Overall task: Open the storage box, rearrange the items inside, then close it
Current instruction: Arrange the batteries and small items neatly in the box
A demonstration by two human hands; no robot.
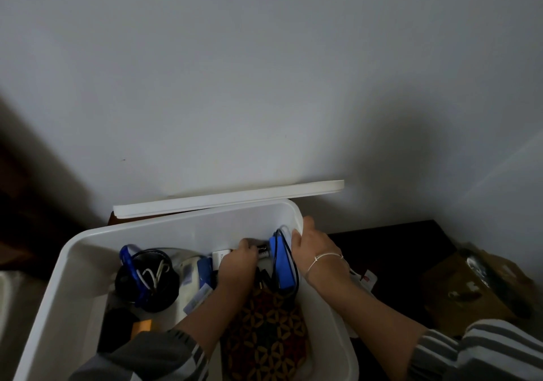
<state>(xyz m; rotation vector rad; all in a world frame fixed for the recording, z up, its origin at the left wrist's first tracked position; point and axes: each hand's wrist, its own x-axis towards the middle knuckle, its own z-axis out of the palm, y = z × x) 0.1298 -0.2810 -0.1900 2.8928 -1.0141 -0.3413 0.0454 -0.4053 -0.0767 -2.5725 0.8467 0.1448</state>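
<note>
The white storage box (76, 263) stands open, and its white lid (229, 197) leans against the wall behind it. My left hand (238, 266) is inside the box, its fingers curled round a small dark and white item (262, 250) near the far wall. My right hand (316, 248) grips the box's right rim beside an upright blue pack (282, 263) wrapped in black cable. A patterned brown cloth (267, 330) lies under my left forearm. A black cup (147, 278) with a blue strap and white cables stands at the left.
A white device (188, 272) and blue cards (204, 269) sit mid-box. An orange item (141, 326) lies at the lower left. A dark table (390, 239) extends right, with a brown cardboard box (464, 286) on it. The wall is close behind.
</note>
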